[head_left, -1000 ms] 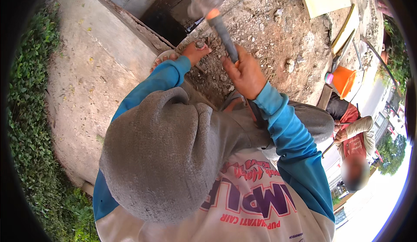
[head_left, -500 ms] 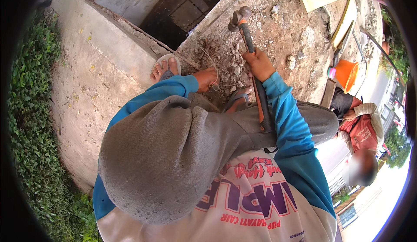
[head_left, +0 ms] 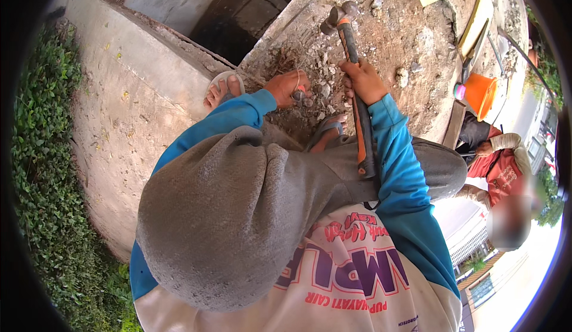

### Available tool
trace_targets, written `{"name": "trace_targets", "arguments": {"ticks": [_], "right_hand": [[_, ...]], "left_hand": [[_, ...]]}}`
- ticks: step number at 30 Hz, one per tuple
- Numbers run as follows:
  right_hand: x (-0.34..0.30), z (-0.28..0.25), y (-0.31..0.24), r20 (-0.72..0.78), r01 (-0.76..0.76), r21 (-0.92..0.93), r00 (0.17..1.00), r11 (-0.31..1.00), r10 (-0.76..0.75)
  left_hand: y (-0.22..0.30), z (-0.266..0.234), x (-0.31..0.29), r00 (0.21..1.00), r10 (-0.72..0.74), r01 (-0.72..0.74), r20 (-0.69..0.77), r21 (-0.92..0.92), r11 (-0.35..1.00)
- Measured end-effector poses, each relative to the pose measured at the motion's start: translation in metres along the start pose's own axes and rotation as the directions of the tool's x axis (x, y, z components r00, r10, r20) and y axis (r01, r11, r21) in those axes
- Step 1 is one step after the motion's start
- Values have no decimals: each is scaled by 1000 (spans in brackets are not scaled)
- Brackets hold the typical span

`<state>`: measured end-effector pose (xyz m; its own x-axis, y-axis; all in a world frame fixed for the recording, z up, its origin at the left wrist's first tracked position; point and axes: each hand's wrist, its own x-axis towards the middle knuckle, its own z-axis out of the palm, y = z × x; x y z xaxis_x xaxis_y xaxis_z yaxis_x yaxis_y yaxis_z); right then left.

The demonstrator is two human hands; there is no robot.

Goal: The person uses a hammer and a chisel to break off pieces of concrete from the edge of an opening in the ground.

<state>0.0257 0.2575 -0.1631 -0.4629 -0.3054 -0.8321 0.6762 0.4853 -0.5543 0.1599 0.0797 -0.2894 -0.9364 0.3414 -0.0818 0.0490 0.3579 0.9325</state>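
The right hand (head_left: 363, 82) grips a hammer (head_left: 348, 40) mid-handle, head raised over rubble (head_left: 325, 73). The left hand (head_left: 286, 88) pinches what seems a chisel (head_left: 302, 97), steadying it against the ground.

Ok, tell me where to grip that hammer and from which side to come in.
Grip the hammer low on its long orange-and-black handle, well below the steel head, about where the right hand wraps it. Come in from the right, since the left hand and the rubble lie to its left. The handle points away from the body.
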Motion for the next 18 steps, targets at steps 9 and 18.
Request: {"name": "trace_targets", "arguments": {"ticks": [9,18], "right_hand": [[0,-6,12,-23,-10,-58,1000,998,8],[-3,1,7,-59,2,-22,998,1000,-4]], "left_hand": [[-7,-15,-10,609,-793,479,-21,-787,389],[-36,-40,29,768,-538,88,-347,-775,626]]}}
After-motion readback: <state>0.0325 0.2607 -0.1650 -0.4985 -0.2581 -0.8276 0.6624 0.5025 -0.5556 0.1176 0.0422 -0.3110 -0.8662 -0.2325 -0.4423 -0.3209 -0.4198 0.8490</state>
